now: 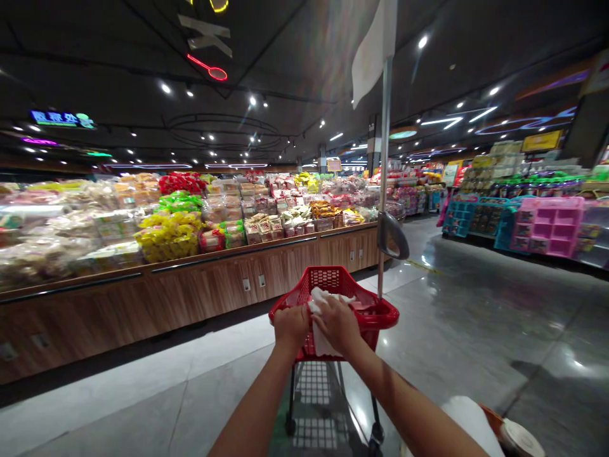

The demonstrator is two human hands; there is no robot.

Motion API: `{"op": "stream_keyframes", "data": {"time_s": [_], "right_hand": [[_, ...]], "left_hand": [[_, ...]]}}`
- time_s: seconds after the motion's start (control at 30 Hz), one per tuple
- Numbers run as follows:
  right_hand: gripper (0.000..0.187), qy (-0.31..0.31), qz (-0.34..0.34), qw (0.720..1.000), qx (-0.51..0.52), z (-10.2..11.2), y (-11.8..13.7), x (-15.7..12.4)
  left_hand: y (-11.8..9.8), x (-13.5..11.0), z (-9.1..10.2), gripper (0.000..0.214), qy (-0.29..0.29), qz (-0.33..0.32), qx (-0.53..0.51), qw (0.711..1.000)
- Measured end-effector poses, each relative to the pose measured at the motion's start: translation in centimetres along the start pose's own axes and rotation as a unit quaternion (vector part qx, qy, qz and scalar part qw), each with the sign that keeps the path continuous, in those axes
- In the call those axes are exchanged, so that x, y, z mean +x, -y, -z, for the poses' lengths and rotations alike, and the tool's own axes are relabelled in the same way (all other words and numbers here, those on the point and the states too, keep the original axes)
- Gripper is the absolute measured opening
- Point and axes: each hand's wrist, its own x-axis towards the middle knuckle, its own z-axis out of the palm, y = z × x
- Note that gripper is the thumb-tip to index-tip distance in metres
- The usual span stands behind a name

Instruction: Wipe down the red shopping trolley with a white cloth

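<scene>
A red plastic shopping cart (328,277) with a basket body and dark legs stands right in front of me. My left hand (291,328) is closed around the left part of its rear rim. To its right, my right hand (339,324) presses over the same rim with a crumpled white cloth or tissue (323,343) under its fingers. Part of that white piece hangs down below the rim, and more of it bunches up above the fingers. Something pinkish (362,305) lies inside the basket, mostly hidden.
A metal pole (384,158) with a white flag and a dark loop rises at the cart's right. Left runs a wooden display counter (209,279) heaped with packaged foods. Pink shelf units (547,225) stand far right. A white and brown object (518,438) is at lower right.
</scene>
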Motion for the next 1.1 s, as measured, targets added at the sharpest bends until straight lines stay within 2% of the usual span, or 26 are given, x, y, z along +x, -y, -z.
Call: {"op": "stream_keyframes", "data": {"time_s": [0.07, 0.13, 0.23, 0.33, 0.47, 0.53, 0.6, 0.7, 0.8, 0.87, 0.97, 1.1], "right_hand": [[0.03, 0.002, -0.002, 0.999, -0.041, 1.5, -1.8, -1.0], [0.025, -0.01, -0.033, 0.997, -0.071, 2.5, -3.9, -2.2], [0.03, -0.031, -0.052, 0.996, -0.065, 2.5, -5.1, -2.9], [0.035, -0.016, -0.027, 0.998, -0.046, 1.0, -3.0, -1.6], [0.024, 0.044, -0.027, 0.997, -0.051, -0.6, 1.4, 0.9], [0.026, 0.052, -0.012, 0.997, -0.048, -0.7, 2.4, 1.3], [0.029, 0.046, 0.006, 0.998, -0.043, -0.2, 1.9, 0.6], [0.034, 0.023, 0.02, 0.998, -0.047, 1.1, -1.0, -1.5], [0.037, -0.017, 0.0, 0.998, -0.053, 1.9, -3.7, -3.4], [0.036, -0.032, -0.021, 0.998, -0.052, 1.7, -4.3, -3.4], [0.032, -0.016, -0.048, 0.997, -0.055, 0.7, -3.1, -1.5], [0.026, 0.028, -0.045, 0.996, -0.071, -1.5, 0.6, 2.2]], "left_hand": [[0.5, -0.2, 0.1, 0.05, -0.008, 0.012, -0.001, 1.0], [0.9, -0.4, 0.1, 0.05, -0.018, 0.033, 0.001, 0.999], [0.9, -0.6, -0.2, 0.049, -0.029, 0.052, 0.002, 0.998], [0.7, -0.4, -0.5, 0.05, -0.037, 0.055, 0.0, 0.998], [1.0, -0.1, -0.5, 0.048, -0.03, 0.043, 0.0, 0.999], [1.4, 0.0, -0.4, 0.048, -0.02, 0.03, 0.001, 0.999], [1.6, 0.0, -0.3, 0.048, -0.014, 0.02, 0.004, 1.0], [1.6, -0.1, -0.3, 0.051, -0.018, 0.027, 0.002, 0.999], [1.3, 0.1, -0.6, 0.054, -0.027, 0.048, -0.001, 0.998], [1.3, 0.4, -0.9, 0.055, -0.035, 0.058, -0.001, 0.998], [1.4, 1.1, -1.3, 0.055, -0.048, 0.06, 0.001, 0.997], [2.0, 2.0, -1.5, 0.052, -0.044, 0.065, 0.008, 0.997]]}}
